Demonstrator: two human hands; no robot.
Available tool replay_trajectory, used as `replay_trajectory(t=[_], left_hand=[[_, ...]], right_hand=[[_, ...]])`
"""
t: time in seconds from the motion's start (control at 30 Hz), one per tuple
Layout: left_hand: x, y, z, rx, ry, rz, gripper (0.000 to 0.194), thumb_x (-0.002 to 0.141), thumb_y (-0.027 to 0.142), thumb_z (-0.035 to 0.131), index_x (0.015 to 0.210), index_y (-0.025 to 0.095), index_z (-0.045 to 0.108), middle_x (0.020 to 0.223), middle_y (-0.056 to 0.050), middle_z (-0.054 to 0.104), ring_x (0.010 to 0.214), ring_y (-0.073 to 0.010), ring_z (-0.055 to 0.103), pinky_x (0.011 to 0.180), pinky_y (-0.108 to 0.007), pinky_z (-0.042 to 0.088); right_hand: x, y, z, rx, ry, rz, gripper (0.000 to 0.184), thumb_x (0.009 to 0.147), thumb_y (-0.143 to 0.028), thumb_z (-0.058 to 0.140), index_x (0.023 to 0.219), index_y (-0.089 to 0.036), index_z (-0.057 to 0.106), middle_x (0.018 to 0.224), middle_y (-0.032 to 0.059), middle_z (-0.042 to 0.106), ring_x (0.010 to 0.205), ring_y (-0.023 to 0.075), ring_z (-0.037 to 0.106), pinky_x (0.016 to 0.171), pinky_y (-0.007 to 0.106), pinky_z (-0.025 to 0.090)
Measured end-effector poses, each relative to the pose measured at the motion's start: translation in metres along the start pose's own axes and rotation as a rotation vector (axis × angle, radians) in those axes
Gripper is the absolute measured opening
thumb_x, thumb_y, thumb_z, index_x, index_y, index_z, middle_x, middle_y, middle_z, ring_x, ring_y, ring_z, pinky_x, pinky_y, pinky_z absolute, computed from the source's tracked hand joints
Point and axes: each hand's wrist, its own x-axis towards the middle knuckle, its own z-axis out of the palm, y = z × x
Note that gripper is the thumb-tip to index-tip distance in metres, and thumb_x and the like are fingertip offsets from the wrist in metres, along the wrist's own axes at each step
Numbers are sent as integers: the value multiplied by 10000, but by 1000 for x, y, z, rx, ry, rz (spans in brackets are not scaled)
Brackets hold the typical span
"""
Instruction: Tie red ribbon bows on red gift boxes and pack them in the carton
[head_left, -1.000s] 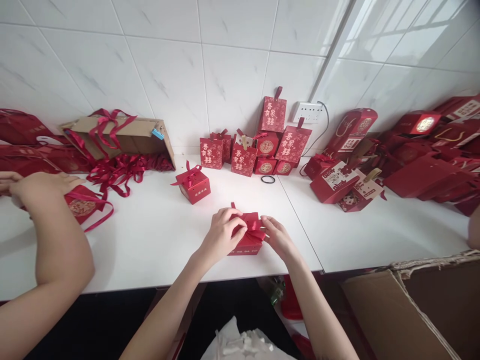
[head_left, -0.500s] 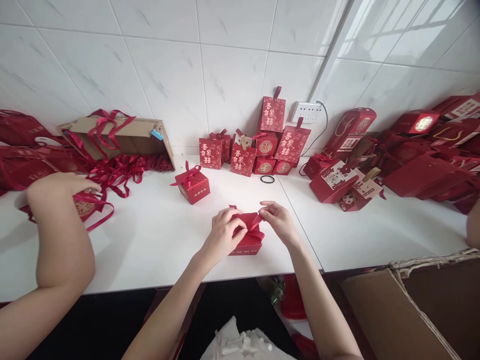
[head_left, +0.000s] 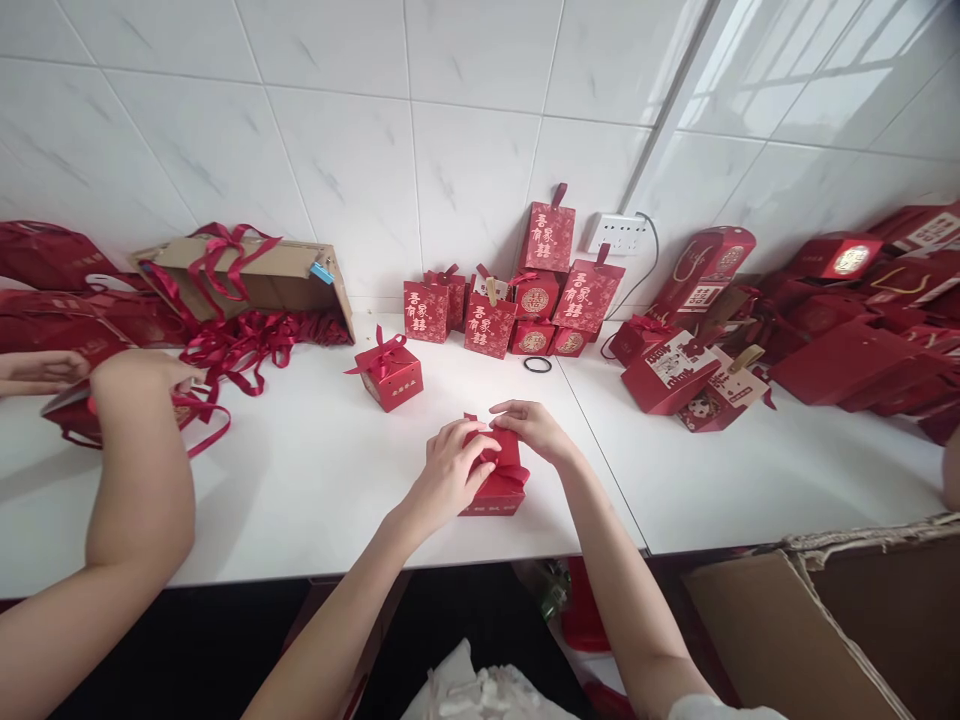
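Note:
A small red gift box sits on the white table near its front edge, with a red ribbon on its top. My left hand is curled over the box's left side, fingers pinching the ribbon. My right hand reaches across the top from the right, fingers closed on the ribbon too. A finished red box with a bow stands further back on the table.
Another person's arm and hands work on a red bag at left. A cardboard box spills red ribbons. Red gift boxes line the wall, more red bags at right. A black hair tie lies nearby. An open carton stands below right.
My right hand has moved left across the box top, pulling the ribbon over toward my left hand. The other person's hands shifted over their red bag.

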Motion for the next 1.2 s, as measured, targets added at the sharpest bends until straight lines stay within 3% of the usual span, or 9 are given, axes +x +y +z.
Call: replay_trajectory(t=[0.13,0.23,0.37,0.53,0.7,0.87,1.0,1.1,1.2], left_hand=[[2,-11,-5,59,87,36,97,854,240,539,942,241,579,1286,-78,458,1266,-276,363,992,-454,340],[-3,-24,-11,47,295,-91,223,813,326,601,1005,231,541,1270,-108,465,1240,-293,395,994,-476,333],[-33,-24,-6,-138,497,-299,255,880,371,453,1095,233,467,1228,-110,486,1194,-258,448,991,-458,347],[-74,-10,24,-275,514,-364,574,786,455,548,1260,222,324,1362,-149,338,1295,-307,326,1019,-492,317],[-78,-29,28,-413,495,-495,599,746,465,595,1240,210,373,1375,-147,359,1290,-307,348,1005,-480,343],[-57,-49,1,-771,286,-509,475,793,461,540,1185,207,457,1275,-120,520,1223,-267,467,912,-377,463],[-44,-42,-6,-815,123,-490,466,804,410,545,1223,221,465,1305,-98,515,1258,-247,439,927,-330,465],[-42,-33,-2,-784,175,-560,457,837,437,489,1241,226,453,1336,-90,484,1231,-236,464,942,-335,452],[-45,-25,0,-682,290,-655,393,848,481,433,1117,206,515,1177,-85,571,1055,-215,569,860,-329,479]], right_hand=[[-5,8,-4,85,-36,90,318,537,-272,786,806,-144,673,654,26,685,587,142,620,573,270,469],[-23,19,-1,144,4,110,348,534,-325,798,791,-147,645,640,13,667,557,125,600,557,258,457],[-57,42,19,334,181,73,311,605,-378,770,765,-182,588,657,-18,637,553,94,565,539,227,434],[-98,64,68,649,339,32,308,607,-346,789,721,-204,541,604,-36,579,508,97,526,533,248,455],[-126,77,104,659,137,121,305,648,-369,770,701,-197,524,661,-19,585,551,126,595,574,282,488],[-123,77,85,567,103,137,359,677,-512,696,701,-172,583,592,-12,569,459,105,532,490,257,446],[-111,59,65,469,61,148,498,712,-642,570,671,-148,624,580,32,583,486,127,528,482,270,437],[-109,45,64,325,76,117,461,724,-602,595,656,-147,624,581,30,585,494,118,524,518,272,441],[-111,38,67,252,126,89,409,699,-553,649,606,-163,570,558,-4,551,488,100,500,547,264,442]])
